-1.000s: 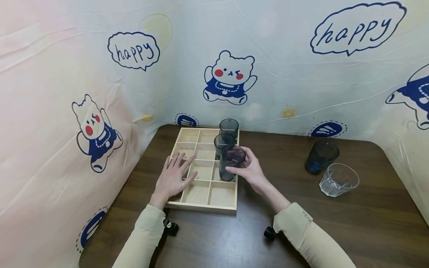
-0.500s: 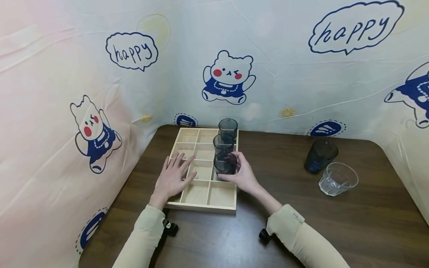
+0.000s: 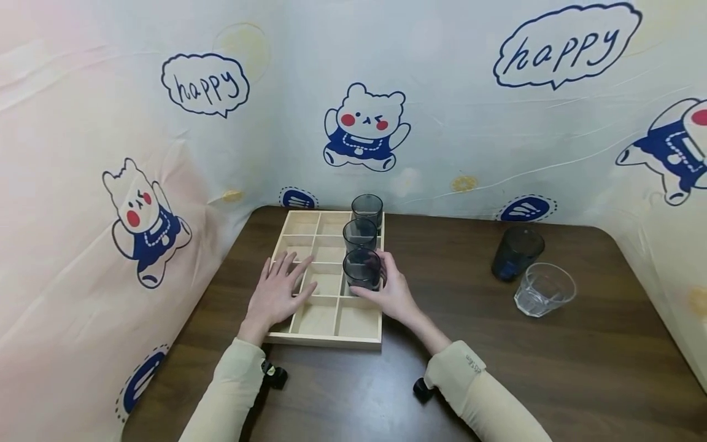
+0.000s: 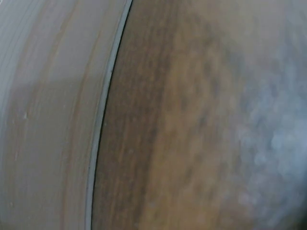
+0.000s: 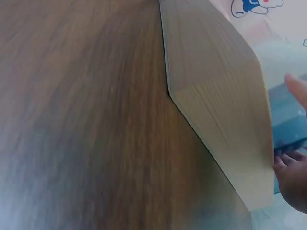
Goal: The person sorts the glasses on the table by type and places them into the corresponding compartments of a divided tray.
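My right hand (image 3: 393, 293) grips a dark tinted drinking glass (image 3: 361, 270) upright, low in a right-column compartment of the pale wooden divided tray (image 3: 359, 339). Thumb is at the near side, fingers round the far right side. In the right wrist view, the glass (image 5: 287, 112) shows past the tray wall (image 5: 220, 100), beside part of the hand (image 5: 293, 182). Behind it, two more dark glasses, a middle one (image 3: 360, 233) and a far one (image 3: 367, 207), stand in the same column. My left hand (image 3: 274, 297) rests with spread fingers over the tray's left side.
At the right of the brown wooden table (image 3: 442, 276) stand another dark glass (image 3: 517, 253) and a clear glass (image 3: 544, 291), close together. A printed cloth (image 3: 442, 135) hangs behind the table and along its sides. The left wrist view shows only the tray's side (image 4: 53, 120) and tabletop.
The right hand has lowered the dark glass into the tray, behind the front compartment, and still holds it. The left hand stays on the tray. The whole head view has shifted slightly.
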Action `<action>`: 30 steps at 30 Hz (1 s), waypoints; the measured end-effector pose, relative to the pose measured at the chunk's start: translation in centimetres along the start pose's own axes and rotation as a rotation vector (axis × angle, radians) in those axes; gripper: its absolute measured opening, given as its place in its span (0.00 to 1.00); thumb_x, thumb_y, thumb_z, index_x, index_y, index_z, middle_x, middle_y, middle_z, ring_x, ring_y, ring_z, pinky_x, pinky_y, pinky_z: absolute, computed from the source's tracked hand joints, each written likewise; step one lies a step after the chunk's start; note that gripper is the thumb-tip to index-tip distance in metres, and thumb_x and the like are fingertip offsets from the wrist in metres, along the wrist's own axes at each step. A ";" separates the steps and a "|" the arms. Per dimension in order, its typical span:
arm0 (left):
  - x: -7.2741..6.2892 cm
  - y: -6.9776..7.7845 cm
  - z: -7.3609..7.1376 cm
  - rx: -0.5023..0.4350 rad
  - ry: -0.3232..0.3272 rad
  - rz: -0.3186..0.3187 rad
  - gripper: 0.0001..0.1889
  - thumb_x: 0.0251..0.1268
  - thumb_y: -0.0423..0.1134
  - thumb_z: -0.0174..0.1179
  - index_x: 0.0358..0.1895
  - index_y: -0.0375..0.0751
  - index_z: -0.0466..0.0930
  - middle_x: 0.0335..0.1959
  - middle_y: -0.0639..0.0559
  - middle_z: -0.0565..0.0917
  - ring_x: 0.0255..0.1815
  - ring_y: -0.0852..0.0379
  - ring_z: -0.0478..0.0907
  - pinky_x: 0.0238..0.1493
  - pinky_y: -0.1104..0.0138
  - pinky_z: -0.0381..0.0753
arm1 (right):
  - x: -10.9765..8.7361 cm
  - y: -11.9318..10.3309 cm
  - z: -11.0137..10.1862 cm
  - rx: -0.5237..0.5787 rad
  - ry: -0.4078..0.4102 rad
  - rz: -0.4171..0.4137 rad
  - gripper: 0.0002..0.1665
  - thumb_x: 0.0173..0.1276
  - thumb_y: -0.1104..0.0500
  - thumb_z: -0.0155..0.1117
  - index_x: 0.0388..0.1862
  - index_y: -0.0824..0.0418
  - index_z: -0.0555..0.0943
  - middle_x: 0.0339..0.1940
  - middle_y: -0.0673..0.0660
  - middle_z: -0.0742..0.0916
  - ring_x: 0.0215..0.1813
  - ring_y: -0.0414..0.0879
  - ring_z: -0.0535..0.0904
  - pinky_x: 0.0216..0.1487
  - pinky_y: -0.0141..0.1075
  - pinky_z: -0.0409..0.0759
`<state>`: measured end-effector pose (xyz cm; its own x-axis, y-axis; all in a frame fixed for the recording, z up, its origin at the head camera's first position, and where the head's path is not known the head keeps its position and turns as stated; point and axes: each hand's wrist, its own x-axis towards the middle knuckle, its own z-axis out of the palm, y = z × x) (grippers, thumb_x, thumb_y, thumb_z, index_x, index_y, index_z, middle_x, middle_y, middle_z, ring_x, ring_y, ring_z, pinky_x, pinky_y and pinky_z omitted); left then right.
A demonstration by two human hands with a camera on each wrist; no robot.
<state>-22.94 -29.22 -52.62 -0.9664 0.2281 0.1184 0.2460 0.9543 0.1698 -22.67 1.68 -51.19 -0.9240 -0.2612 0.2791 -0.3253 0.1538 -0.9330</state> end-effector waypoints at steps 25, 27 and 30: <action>0.2 0.1 -0.3 -0.013 0.007 0.015 0.39 0.80 0.72 0.50 0.88 0.65 0.61 0.87 0.40 0.64 0.92 0.34 0.51 0.92 0.33 0.43 | -4.2 -2.7 -13.0 -0.122 0.220 0.034 0.49 0.70 0.67 0.79 0.84 0.65 0.65 0.82 0.66 0.77 0.86 0.63 0.70 0.91 0.44 0.65; 0.1 0.1 -0.2 -0.009 0.009 0.015 0.39 0.80 0.72 0.50 0.88 0.65 0.62 0.87 0.40 0.64 0.92 0.33 0.52 0.91 0.33 0.44 | -4.6 -3.0 -14.1 -0.138 0.242 0.026 0.48 0.70 0.68 0.78 0.84 0.65 0.65 0.82 0.66 0.77 0.86 0.62 0.70 0.87 0.29 0.65; 0.1 0.2 -0.1 -0.012 0.010 0.013 0.39 0.80 0.71 0.50 0.88 0.65 0.62 0.87 0.40 0.64 0.92 0.33 0.52 0.92 0.33 0.43 | -5.4 -3.6 -15.5 -0.155 0.279 0.012 0.49 0.69 0.70 0.78 0.84 0.65 0.65 0.82 0.66 0.76 0.85 0.58 0.71 0.79 0.14 0.63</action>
<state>-22.98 -29.01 -52.52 -0.9624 0.2383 0.1301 0.2593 0.9489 0.1799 -19.67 17.35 -45.84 -0.9406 0.0096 0.3393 -0.3205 0.3040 -0.8971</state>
